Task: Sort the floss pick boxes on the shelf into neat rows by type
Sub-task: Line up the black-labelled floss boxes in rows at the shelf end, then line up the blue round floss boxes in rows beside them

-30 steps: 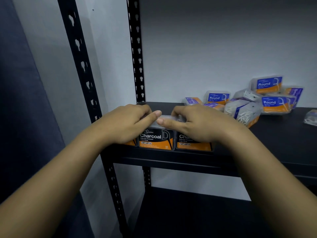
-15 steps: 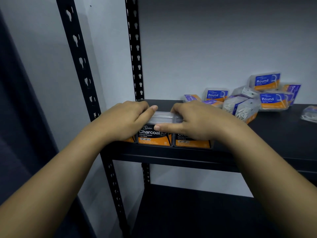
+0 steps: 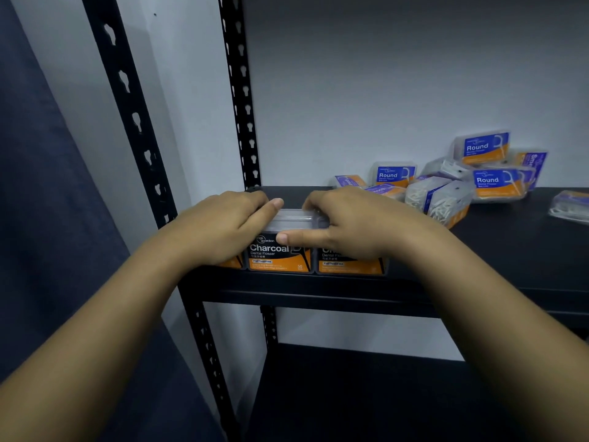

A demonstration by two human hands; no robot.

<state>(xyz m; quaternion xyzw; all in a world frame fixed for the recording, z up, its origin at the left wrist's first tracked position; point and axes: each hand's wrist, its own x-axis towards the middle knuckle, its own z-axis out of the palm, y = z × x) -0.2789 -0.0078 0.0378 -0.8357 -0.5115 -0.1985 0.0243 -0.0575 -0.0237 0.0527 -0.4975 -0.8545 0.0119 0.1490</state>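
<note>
Three black-and-orange Charcoal floss pick boxes stand in a row at the front left of the black shelf [image 3: 497, 247]. The middle Charcoal box [image 3: 280, 255] faces me, with the right one [image 3: 349, 264] touching it and the left one [image 3: 232, 262] mostly hidden. My left hand [image 3: 223, 226] lies over the left box, thumb on the middle box's clear lid. My right hand [image 3: 347, 223] covers the right box, fingers on the same lid and thumb across its front. A loose heap of blue-and-orange Round boxes [image 3: 497, 183] lies at the back right.
Black slotted uprights [image 3: 237, 90] stand at the shelf's left end against a white wall. A single clear box [image 3: 570, 205] lies at the far right edge. A lower black shelf [image 3: 382, 397] sits beneath. A dark blue panel [image 3: 38, 218] fills the left side.
My right thumb has slid leftward across the front of the middle Charcoal box. Both hands stay on the row; the boxes have barely shifted.
</note>
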